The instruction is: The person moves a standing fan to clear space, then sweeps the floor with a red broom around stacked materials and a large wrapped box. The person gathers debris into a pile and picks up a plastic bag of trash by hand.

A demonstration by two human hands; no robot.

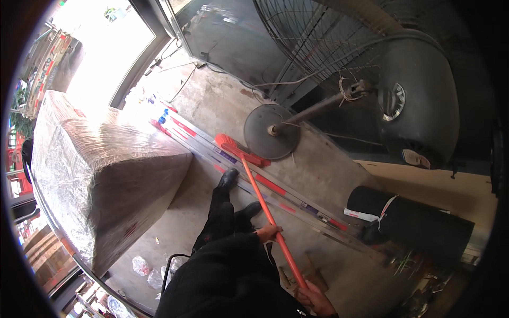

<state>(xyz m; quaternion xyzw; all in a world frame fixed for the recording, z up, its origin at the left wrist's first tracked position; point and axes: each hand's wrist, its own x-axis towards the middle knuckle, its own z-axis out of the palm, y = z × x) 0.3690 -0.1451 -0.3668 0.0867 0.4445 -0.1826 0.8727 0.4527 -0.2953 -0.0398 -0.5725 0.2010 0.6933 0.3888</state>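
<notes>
Both of my hands grip the orange handle (pixel 270 216) of a broom. My left hand (pixel 269 233) is wrapped partway along it, and my right hand (pixel 316 298) holds near its upper end, close to my body. The red broom head (pixel 240 150) lies at the far end of the handle, over long wrapped strips (pixel 274 186) on the floor. Close beside it is the round base (pixel 271 131) of a pedestal fan. My black shoes (pixel 228 179) stand just on the near side of the strips.
A large stretch-wrapped load (pixel 115 167) stands on the left. The fan's motor housing (pixel 417 99) and wire cage (pixel 318 43) rise at the upper right. A black roll (pixel 413 222) with a white strap lies at the right. Crumpled plastic (pixel 140 265) and debris (pixel 429 290) litter the floor.
</notes>
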